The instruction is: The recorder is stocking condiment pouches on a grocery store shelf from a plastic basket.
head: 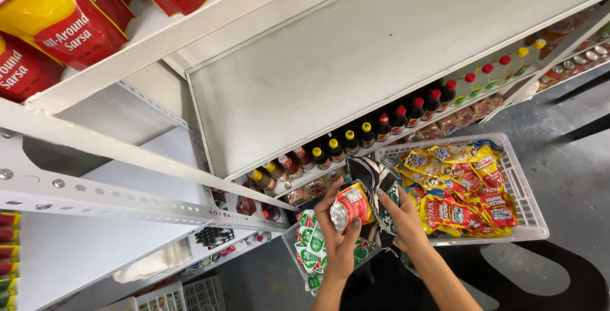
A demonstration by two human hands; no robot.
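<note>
L hand (pixel 340 235) grip closed on red sachet (pixel 351 204) — R hand (pixel 399 217) prob. pinching it too.

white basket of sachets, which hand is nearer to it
Right. The right hand is beside the white basket's near rim; the left hand is farther off, holding a red packet.

The single head-worn view looks steeply down past white shelves (pixel 381 50) onto close hands and floor.
</note>
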